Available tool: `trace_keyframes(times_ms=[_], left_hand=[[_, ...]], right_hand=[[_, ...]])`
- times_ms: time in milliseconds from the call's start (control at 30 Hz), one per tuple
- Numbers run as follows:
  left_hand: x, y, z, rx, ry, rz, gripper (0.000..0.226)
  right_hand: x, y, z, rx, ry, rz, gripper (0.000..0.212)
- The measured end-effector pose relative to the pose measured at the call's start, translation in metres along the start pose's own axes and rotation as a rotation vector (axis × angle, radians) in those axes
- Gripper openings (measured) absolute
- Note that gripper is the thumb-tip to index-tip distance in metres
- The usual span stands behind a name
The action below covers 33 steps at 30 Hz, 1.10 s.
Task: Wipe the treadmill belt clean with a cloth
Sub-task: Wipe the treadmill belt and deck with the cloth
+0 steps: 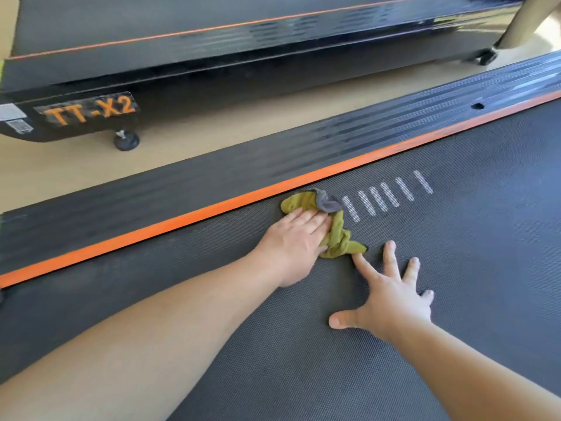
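The dark textured treadmill belt fills the lower right of the head view. A crumpled olive-green cloth with a grey edge lies on the belt close to the orange stripe. My left hand presses down on the cloth with its fingers on top of it. My right hand rests flat on the belt just right of the cloth, fingers spread, its index fingertip touching the cloth's lower end. Several white dashes are printed on the belt beyond the cloth.
An orange stripe and a ribbed black side rail border the belt's far edge. Beyond a strip of light wood floor stands a second treadmill marked TT-X2, with a small foot.
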<state>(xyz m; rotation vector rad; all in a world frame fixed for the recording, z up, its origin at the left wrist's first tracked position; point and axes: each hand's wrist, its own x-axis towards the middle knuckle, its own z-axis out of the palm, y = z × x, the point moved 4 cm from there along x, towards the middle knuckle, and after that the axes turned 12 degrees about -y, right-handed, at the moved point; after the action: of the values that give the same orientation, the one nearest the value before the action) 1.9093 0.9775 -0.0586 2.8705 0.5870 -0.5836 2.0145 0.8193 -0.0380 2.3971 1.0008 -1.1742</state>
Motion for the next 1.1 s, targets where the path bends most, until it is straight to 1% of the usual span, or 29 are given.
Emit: trace_keyframes(times_ms=[100, 200, 267, 300, 367, 467, 500, 533, 567, 600, 667, 700, 733, 833, 933, 1033, 1100], left_hand=[[-0.038, -0.018, 0.017, -0.007, -0.014, -0.106, 0.062], [-0.102, -0.037, 0.045, 0.016, -0.042, -0.203, 0.058], [-0.150, -0.043, 0.051, 0.023, -0.064, -0.253, 0.055], [-0.168, -0.046, 0.049, -0.016, -0.058, -0.277, 0.055], [-0.183, -0.051, 0.037, -0.139, 0.031, -0.312, 0.055], [-0.163, -0.053, 0.002, -0.289, 0.326, -0.330, 0.050], [-0.147, -0.049, -0.007, -0.301, 0.388, -0.312, 0.051], [-0.127, -0.044, -0.013, -0.303, 0.393, -0.274, 0.055], [-0.105, -0.038, -0.014, -0.298, 0.347, -0.216, 0.060], [-0.084, -0.032, -0.011, -0.280, 0.257, -0.150, 0.063], [-0.051, -0.026, 0.010, -0.239, 0.016, -0.071, 0.064], [-0.044, -0.027, 0.019, -0.213, -0.038, -0.055, 0.063], [-0.042, -0.030, 0.026, -0.187, -0.035, -0.051, 0.061], [-0.056, -0.048, 0.040, -0.164, 0.065, -0.057, 0.057], [-0.100, -0.087, 0.056, -0.147, 0.188, -0.172, 0.052], [-0.163, -0.114, 0.069, -0.110, 0.187, -0.258, 0.043], [-0.190, -0.115, 0.066, -0.090, 0.215, -0.267, 0.046]], right_hand=[[-0.003, -0.001, -0.002, -0.001, 0.002, -0.011, 0.146], [-0.005, -0.002, -0.003, 0.010, 0.006, -0.010, 0.146], [-0.008, -0.004, -0.003, 0.016, -0.001, 0.006, 0.146], [-0.010, -0.007, -0.004, 0.019, 0.000, 0.014, 0.148], [-0.015, -0.018, -0.007, 0.012, 0.011, 0.019, 0.152], [-0.020, -0.048, -0.012, -0.044, 0.029, -0.071, 0.159], [-0.021, -0.058, -0.014, -0.065, 0.024, -0.096, 0.160], [-0.020, -0.066, -0.014, -0.081, 0.008, -0.103, 0.161], [-0.020, -0.071, -0.013, -0.085, -0.015, -0.093, 0.162], [-0.018, -0.073, -0.010, -0.081, -0.037, -0.077, 0.161], [-0.013, -0.073, -0.003, -0.091, -0.065, -0.047, 0.157], [-0.010, -0.073, -0.001, -0.099, -0.077, -0.034, 0.155], [-0.007, -0.073, 0.001, -0.105, -0.087, -0.026, 0.155], [-0.006, -0.072, 0.000, -0.111, -0.093, -0.023, 0.164], [-0.003, -0.070, 0.001, -0.102, -0.077, -0.029, 0.167], [-0.004, -0.072, 0.001, -0.091, -0.079, -0.020, 0.167], [-0.004, -0.073, 0.002, -0.075, -0.076, -0.021, 0.166]])
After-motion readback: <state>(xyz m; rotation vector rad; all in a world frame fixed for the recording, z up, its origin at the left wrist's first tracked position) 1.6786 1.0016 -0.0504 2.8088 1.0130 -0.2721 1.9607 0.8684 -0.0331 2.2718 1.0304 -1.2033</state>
